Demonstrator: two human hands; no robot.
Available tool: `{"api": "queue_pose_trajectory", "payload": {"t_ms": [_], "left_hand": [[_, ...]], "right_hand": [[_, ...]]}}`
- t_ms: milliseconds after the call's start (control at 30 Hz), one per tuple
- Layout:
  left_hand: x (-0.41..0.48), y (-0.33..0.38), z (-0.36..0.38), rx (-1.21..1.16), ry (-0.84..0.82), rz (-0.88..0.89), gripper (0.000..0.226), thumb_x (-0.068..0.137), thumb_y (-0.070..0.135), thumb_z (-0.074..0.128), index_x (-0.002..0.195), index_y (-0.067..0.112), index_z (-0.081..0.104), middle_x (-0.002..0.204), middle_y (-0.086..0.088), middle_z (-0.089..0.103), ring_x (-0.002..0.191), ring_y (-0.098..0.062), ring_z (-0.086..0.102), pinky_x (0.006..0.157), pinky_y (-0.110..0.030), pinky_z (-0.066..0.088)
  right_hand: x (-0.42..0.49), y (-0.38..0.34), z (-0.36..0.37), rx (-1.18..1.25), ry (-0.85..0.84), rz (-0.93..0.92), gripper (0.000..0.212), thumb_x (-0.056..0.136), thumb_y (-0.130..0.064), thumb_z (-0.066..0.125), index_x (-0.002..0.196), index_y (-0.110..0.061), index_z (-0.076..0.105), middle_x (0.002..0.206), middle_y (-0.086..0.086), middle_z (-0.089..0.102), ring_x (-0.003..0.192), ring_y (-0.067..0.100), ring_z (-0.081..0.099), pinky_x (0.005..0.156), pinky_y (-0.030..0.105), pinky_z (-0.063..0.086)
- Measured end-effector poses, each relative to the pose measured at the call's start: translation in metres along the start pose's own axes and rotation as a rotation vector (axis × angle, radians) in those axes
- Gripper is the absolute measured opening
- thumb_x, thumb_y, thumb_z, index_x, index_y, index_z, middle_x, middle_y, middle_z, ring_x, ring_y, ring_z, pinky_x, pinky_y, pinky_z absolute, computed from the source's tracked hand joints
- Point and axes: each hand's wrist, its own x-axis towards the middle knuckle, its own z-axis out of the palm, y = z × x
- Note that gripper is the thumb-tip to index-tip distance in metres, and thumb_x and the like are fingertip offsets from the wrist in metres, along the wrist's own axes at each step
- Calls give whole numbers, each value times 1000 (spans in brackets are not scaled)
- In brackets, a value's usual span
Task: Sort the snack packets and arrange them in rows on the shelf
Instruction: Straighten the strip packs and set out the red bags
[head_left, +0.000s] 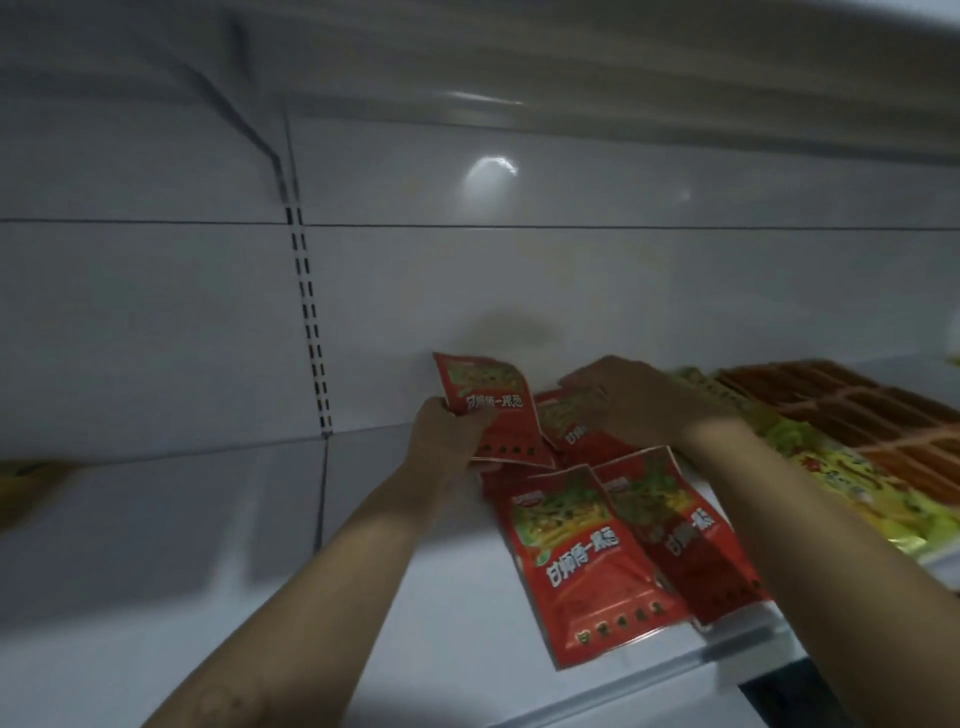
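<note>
The left hand (447, 434) is pinching a red packet (485, 402) by its lower left edge, fingers curled round it, holding it tilted up near the back wall (571, 291) of the shelf (441, 597). The right hand (623, 400) is lying palm down on a second packet (563, 423) just beside the first, fingers stretched flat; blur is hiding whether they are spread. Two more packets (587, 566) are lying overlapped at the shelf's front. Rows of yellow packets (857, 483) and brown packets (883, 410) are sitting to the right.
</note>
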Motion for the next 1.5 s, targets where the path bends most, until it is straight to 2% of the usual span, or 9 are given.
{"api": "queue_pose_trajectory", "payload": {"t_ms": [67, 167, 267, 367, 533, 733, 1067, 1233, 1500], "left_hand": [[6, -11, 21, 221, 19, 20, 38, 87, 24, 73, 114, 1, 60, 115, -20, 66, 96, -30, 67, 81, -41, 58], [8, -30, 34, 945, 107, 133, 90, 87, 54, 62, 153, 13, 17, 150, -16, 33, 136, -35, 33, 106, -46, 34], [7, -39, 39, 1008, 39, 223, 77, 88, 65, 50, 152, 42, 15, 161, 0, 13, 144, -32, 18, 112, -52, 22], [1, -46, 48, 1150, -86, 207, 68, 88, 71, 42, 149, 44, 26, 160, 3, 21, 142, -29, 28, 114, -51, 25], [-4, -50, 50, 1110, -14, 170, 68, 90, 67, 45, 150, 39, 28, 158, 2, 27, 135, -26, 43, 109, -44, 38], [-6, -43, 60, 1190, -6, 132, 67, 90, 64, 46, 150, 38, 27, 156, -3, 30, 134, -30, 43, 110, -45, 36], [-6, -41, 68, 1177, -2, 68, 74, 86, 72, 46, 149, 39, 27, 158, -2, 27, 136, -33, 40, 112, -49, 34], [-8, -44, 66, 1163, 2, 87, 76, 83, 74, 49, 148, 40, 29, 161, 0, 19, 136, -32, 41, 112, -49, 33], [-9, -39, 61, 1043, 19, 91, 76, 81, 70, 58, 145, 35, 36, 150, -2, 38, 129, -28, 48, 108, -45, 40]], "right_hand": [[-2, 18, 13, -67, -40, 3, 49, 95, -44, 55, 143, -37, 44, 152, 1, 40, 138, 25, 39, 112, 42, 34], [-3, 37, 33, -132, -131, 18, 54, 94, -56, 49, 145, -44, 38, 156, -2, 35, 139, 24, 38, 111, 40, 35], [0, 50, 49, -74, -187, 58, 59, 96, -61, 43, 150, -41, 31, 162, -1, 21, 143, 26, 31, 112, 37, 31], [0, 58, 56, -49, -141, 84, 63, 95, -59, 45, 151, -36, 29, 159, 5, 25, 140, 29, 34, 112, 39, 35], [-1, 67, 64, -18, -61, 114, 57, 96, -54, 47, 143, -21, 42, 147, 10, 38, 127, 30, 48, 102, 39, 44], [5, 63, 68, -105, -150, 22, 61, 99, -57, 33, 153, -47, 8, 164, 9, -11, 150, 35, 7, 117, 45, 24], [10, 67, 60, 31, -115, 26, 53, 101, -48, 39, 150, -28, 33, 157, 16, 21, 136, 35, 39, 107, 42, 39], [22, 62, 62, 43, -12, 90, 71, 96, -61, 40, 154, -25, 21, 155, 22, 25, 131, 39, 45, 101, 45, 44], [36, 59, 58, 89, 3, 112, 53, 96, -42, 54, 137, -9, 46, 141, 21, 44, 119, 33, 54, 91, 37, 48]]}}
